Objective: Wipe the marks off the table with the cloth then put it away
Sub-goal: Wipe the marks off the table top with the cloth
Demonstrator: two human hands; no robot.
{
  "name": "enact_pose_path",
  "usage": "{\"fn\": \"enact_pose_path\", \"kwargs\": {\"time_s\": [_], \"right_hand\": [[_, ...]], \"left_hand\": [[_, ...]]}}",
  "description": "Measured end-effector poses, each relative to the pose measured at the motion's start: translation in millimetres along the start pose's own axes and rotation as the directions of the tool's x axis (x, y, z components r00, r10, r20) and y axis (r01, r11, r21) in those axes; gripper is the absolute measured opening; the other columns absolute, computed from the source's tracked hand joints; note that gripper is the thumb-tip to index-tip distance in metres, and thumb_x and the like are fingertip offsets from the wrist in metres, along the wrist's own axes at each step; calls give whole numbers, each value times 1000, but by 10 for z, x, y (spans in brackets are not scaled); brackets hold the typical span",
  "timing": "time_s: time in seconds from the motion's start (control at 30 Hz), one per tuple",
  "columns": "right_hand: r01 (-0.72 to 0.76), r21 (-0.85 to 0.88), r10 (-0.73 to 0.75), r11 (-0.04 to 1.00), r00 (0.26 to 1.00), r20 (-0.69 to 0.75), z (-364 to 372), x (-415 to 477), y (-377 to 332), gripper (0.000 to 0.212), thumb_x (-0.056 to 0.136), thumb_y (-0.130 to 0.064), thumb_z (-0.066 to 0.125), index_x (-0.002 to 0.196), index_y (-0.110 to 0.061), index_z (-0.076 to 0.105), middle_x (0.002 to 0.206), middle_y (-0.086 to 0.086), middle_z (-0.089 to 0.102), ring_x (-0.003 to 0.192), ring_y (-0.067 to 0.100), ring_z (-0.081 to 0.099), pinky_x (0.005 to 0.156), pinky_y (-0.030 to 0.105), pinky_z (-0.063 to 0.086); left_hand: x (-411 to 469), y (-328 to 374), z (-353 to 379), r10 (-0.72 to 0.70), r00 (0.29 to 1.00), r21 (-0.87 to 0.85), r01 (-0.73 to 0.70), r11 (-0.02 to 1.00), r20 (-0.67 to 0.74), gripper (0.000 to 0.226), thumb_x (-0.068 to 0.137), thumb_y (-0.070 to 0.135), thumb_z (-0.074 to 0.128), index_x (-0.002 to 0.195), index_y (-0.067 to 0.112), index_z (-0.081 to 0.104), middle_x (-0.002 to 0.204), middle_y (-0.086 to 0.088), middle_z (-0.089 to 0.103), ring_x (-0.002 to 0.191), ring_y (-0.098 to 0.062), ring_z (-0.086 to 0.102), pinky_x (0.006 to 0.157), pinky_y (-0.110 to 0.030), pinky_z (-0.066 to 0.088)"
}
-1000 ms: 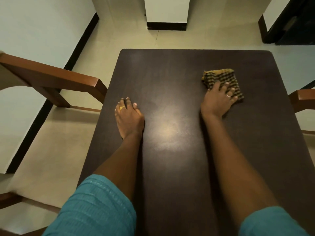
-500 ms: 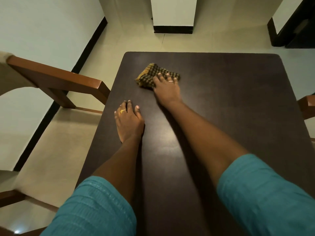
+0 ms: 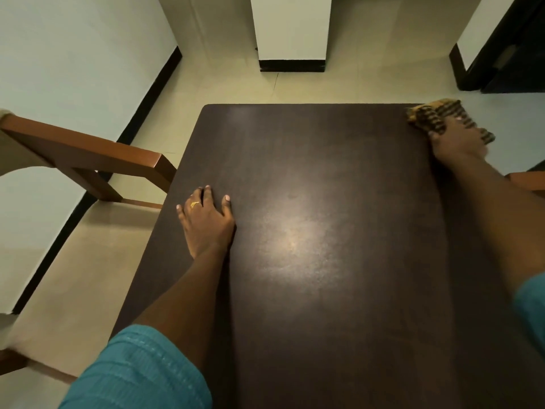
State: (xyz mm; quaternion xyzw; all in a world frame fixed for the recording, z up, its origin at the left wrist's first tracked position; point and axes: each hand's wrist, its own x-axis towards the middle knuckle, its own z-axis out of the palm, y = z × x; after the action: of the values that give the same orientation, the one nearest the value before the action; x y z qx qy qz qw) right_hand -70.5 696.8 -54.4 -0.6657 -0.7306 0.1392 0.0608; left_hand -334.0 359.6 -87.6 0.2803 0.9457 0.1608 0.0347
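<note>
A folded yellow-and-black checked cloth (image 3: pixel 433 115) lies at the far right corner of the dark brown table (image 3: pixel 324 231), partly over the edge. My right hand (image 3: pixel 455 143) presses flat on top of the cloth and is motion-blurred. My left hand (image 3: pixel 206 219) rests flat on the table near its left edge, fingers apart, a gold ring on one finger, holding nothing. No marks stand out on the tabletop; a light glare sits at its middle.
A wooden chair (image 3: pixel 88 154) stands close to the table's left edge. Part of another chair (image 3: pixel 528 181) shows at the right. A white pillar (image 3: pixel 292 33) and a dark door frame (image 3: pixel 501 54) stand beyond the table on the tiled floor.
My right hand swept the cloth from the right side to the far left, and now to the far right corner. My left hand stayed put.
</note>
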Motion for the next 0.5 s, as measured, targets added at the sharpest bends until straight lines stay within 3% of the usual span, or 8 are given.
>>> {"fn": "enact_pose_path", "kwargs": {"time_s": [0.27,0.4,0.5], "right_hand": [[-67,-46,67,997,998,-11,80,288,72,44,97,-29,44,136,-11,35,145,28,31,133,50,29,108,62,25],[-85,-23,86,996,995,49,218,360,-58,66,78,-52,43,131,-14,34,141,30,33,130,53,31,106,65,28],[-13,-121,21,993,998,67,263,333,-326,44,96,-31,46,135,-13,34,147,28,26,136,50,24,110,63,21]], "left_hand": [[4,44,-20,-33,999,69,32,997,21,62,92,55,32,144,21,28,154,-11,24,145,-30,13,116,-51,-2],[17,44,-24,-113,992,156,105,982,46,66,89,64,25,145,30,23,157,-10,16,145,-36,7,111,-60,-7],[13,33,-3,-160,986,176,147,973,57,68,87,68,22,145,34,19,158,-9,11,145,-38,3,106,-68,-8]]}}
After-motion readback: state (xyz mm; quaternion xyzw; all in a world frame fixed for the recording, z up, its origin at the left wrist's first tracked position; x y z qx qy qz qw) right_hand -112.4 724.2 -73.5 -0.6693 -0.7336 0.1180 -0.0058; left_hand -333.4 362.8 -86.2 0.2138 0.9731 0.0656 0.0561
